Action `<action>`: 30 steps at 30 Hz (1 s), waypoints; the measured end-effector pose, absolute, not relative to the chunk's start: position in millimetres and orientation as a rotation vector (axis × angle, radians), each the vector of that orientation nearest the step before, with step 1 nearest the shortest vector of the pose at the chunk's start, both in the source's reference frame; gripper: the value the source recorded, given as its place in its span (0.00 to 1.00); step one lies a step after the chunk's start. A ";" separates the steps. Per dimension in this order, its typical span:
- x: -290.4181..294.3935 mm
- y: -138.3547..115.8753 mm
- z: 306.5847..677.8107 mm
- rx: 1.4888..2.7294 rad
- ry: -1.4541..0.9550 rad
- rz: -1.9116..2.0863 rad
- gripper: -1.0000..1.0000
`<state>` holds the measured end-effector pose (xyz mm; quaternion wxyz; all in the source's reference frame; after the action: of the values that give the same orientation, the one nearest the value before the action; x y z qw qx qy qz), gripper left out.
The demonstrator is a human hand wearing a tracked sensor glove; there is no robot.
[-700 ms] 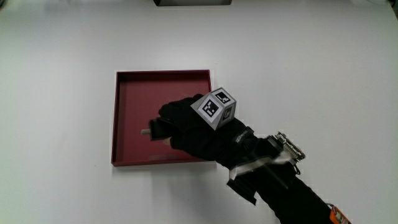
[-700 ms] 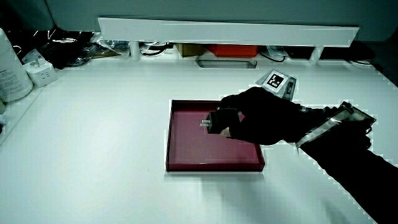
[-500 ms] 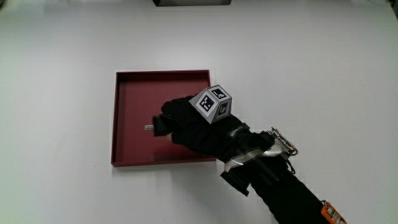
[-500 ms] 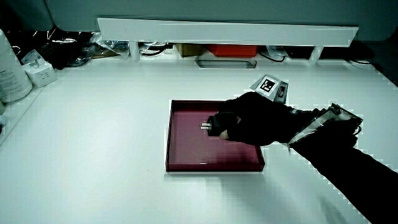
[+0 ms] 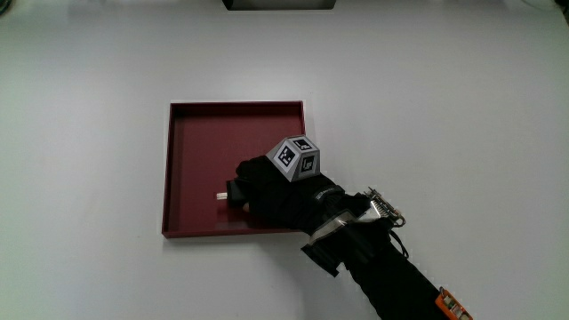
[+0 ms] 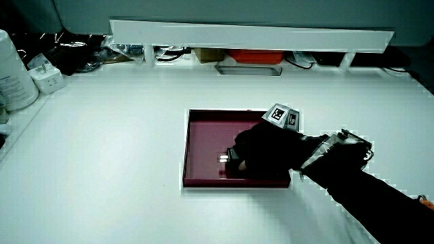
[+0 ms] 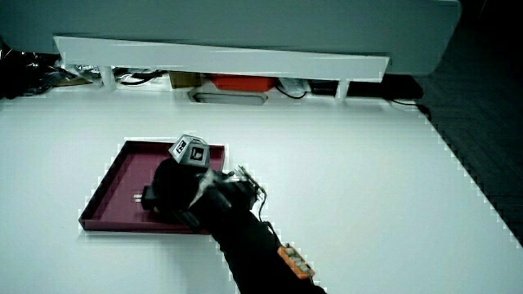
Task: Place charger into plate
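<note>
Hands [image 5: 267,185] around charger [image 5: 233,192] in plate [image 5: 191,133]

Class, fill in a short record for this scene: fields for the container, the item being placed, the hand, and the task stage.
container: square dark red plate with a low rim, on the white table
item: small black charger with metal prongs, low over the plate's floor; contact unclear
hand: black gloved hand over the plate, gripping the charger
stage: charger inside the rim, not yet released

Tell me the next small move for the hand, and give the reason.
Probably open the fingers and release. The hand grips the charger, prongs showing, low over the floor of the red plate, inside its rim, in the half nearer the person. Contact with the floor can't be confirmed.
</note>
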<state>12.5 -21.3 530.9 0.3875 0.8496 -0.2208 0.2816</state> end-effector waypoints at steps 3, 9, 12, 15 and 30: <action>14.3 -21.9 525.0 2.179 -0.553 0.735 0.50; 16.3 -20.9 530.0 2.165 -0.545 0.739 0.50; 17.1 -20.3 531.7 2.175 -0.535 0.726 0.45; 16.9 -19.2 531.2 2.163 -0.546 0.721 0.38; 52.0 -19.8 470.2 2.041 -0.672 0.784 0.00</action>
<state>52.0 -19.8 470.2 0.4143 0.8122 -0.2674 0.3118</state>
